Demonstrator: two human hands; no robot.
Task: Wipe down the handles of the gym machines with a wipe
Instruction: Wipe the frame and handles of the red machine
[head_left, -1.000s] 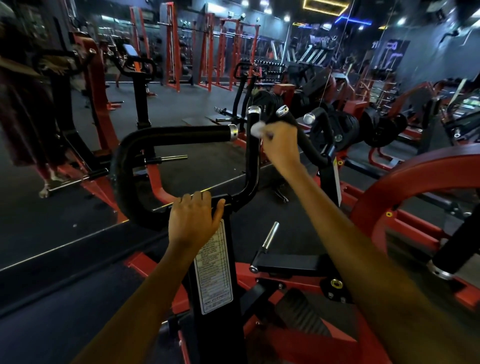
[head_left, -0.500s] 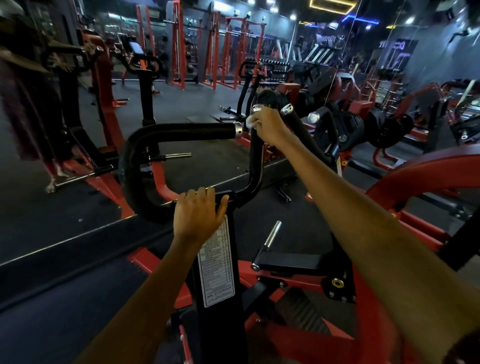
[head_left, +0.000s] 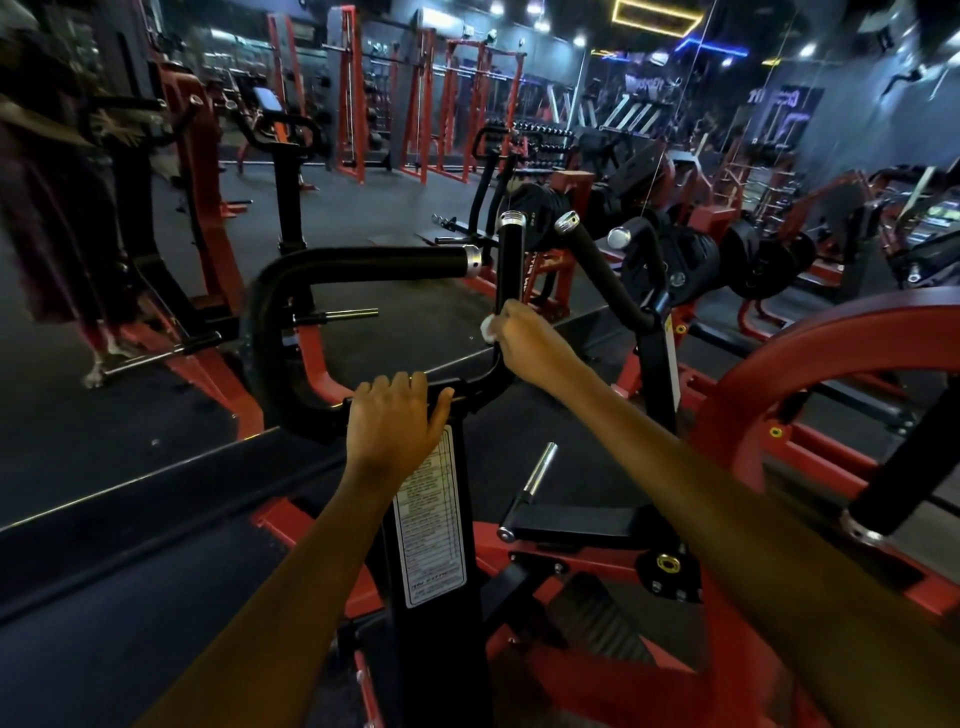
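- Head view shows two bare arms reaching out to a black and red gym machine (head_left: 436, 597).
- On the left, a long black side handle (head_left: 384, 264) sticks out flat, with a shiny cap at its end. No hand is on it.
- Next comes the left hand (head_left: 397, 423). Its fingers curl over the top of the black bar (head_left: 470, 388), and the thumb sticks out to the side. This grip holds the bar tight, so the machine should not swing. Keep it there while wiping.
- A white label (head_left: 430, 525) sits on the post just under that hand.
- In the middle stands the upright handle (head_left: 510, 265), black with a silver cap on top.
- The right hand (head_left: 524, 340) is low on that handle, near where it bends. Its grip is wrapped round the handle and pinches the wipe (head_left: 487, 328) against it. Only a small white bit of the wipe pokes out on the left of the hand.
- To do this step well, squeeze the wipe all the way round the handle and slide it slowly, so no side is missed. Twist the hand a little as it goes. I think the bend at the bottom needs a rub too.
- On the right, a slanted handle (head_left: 597, 265) leans away. It looks like it should be wiped as well.
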